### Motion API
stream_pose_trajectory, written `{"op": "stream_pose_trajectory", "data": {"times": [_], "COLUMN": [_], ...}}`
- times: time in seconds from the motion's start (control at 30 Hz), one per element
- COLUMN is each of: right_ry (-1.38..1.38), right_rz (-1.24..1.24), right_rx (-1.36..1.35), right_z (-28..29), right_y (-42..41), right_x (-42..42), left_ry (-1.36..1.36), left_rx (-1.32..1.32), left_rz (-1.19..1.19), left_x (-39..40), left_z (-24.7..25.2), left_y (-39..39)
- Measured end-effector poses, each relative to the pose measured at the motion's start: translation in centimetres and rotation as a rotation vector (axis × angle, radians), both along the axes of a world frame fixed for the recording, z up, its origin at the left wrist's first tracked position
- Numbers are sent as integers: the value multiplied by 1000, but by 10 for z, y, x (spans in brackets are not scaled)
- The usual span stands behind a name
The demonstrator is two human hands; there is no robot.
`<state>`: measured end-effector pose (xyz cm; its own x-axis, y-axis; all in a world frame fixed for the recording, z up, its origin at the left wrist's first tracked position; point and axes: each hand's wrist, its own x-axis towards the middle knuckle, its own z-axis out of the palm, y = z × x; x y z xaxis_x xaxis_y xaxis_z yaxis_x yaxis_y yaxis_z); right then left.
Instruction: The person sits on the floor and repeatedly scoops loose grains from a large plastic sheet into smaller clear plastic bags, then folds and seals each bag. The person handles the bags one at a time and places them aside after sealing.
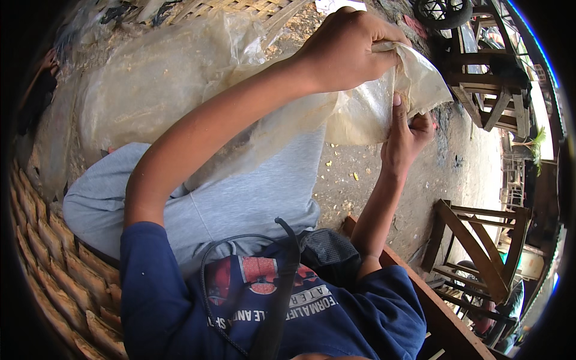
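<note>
My left hand (355, 49) reaches across to the upper right and pinches a fold of a translucent, off-white sheet (423, 81), apparently plastic, between thumb and fingers. Just below it, my right hand (407, 130) grips the hanging part of the same piece, its thumb against the near face and its fingertips partly hidden. A larger crumpled translucent sheet (148, 85) spreads over the ground and partly over my grey trousers (252, 184). Whether it joins the held piece I cannot tell. A dark strap (279, 292) and a black mesh pouch (328, 249) lie against my blue shirt.
Brown overlapping pieces (67, 270) stand in rows at lower left. A reddish-brown board (432, 301) runs beside my right arm. Wooden frames (481, 247) and a spoked wheel (443, 11) are at right. Woven strips (243, 8) lie at the top. Another person's hand (49, 60) shows far left.
</note>
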<state>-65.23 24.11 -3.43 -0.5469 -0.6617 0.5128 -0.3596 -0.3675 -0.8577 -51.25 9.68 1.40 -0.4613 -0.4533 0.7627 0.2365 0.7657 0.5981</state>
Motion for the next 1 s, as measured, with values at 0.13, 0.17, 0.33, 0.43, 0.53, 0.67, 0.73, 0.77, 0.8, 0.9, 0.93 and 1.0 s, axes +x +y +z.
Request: {"op": "stream_pose_trajectory", "data": {"times": [0.13,0.17,0.33,0.43,0.53,0.67,0.73,0.77,0.8,0.9,0.93,1.0], "right_ry": [-161,-184,-120,76,92,142,199,199,198,215,223,241], "right_rz": [117,139,151,116,151,112,106,103,102,89,83,81], "right_rx": [23,22,185,388,449,478,546,556,565,595,605,609], "right_z": [-16,-18,-10,-10,-13,-28,-33,-36,-40,-43,-44,-47], "right_y": [11,15,23,27,26,27,29,30,30,30,31,29], "right_x": [-14,-17,-12,-19,-17,-19,-23,-24,-23,-23,-23,-24], "left_ry": [66,64,117,118,147,48,27,34,40,16,39,85], "left_rx": [-140,-152,-169,-140,-180,-102,-86,-78,-70,-94,-130,-202], "left_rz": [116,108,57,-14,7,-54,-58,-65,-70,-61,-29,38], "left_x": [-4,-4,5,15,15,9,5,3,3,4,5,8], "left_z": [-10,-10,-3,4,3,-2,-4,-6,-6,-8,-8,-5], "left_y": [1,3,-1,-3,-3,-5,-10,-10,-10,-8,-9,-11]}}
